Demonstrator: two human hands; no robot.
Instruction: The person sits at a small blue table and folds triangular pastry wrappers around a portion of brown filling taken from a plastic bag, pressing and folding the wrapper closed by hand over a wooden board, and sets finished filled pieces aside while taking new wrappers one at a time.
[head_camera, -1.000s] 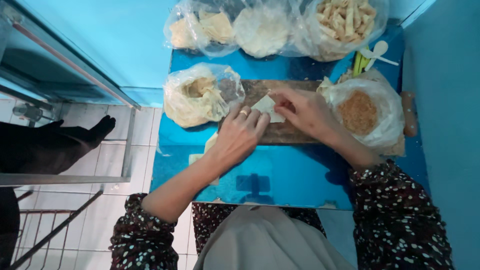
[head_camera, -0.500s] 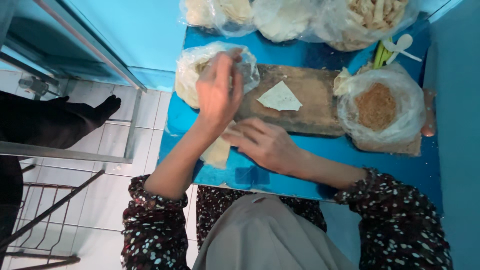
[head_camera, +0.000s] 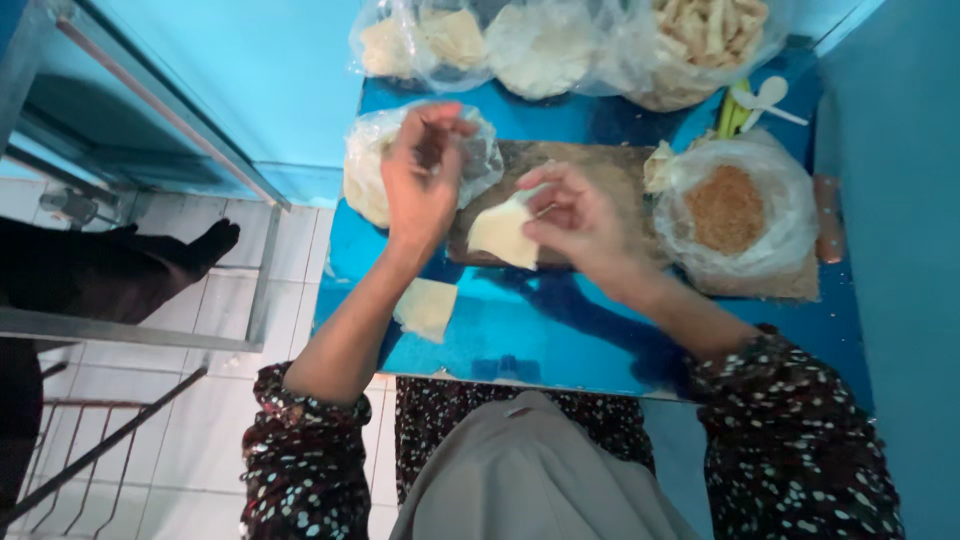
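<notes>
Visibly two hands (head_camera: 420, 185) (head_camera: 575, 215), two wrappers (head_camera: 503, 230) (head_camera: 427, 308), five bags (head_camera: 735, 205).

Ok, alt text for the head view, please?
A person's right hand holds a thin pale wrapper over a wooden board, while the left hand hovers at a plastic bag on a blue table.
</notes>
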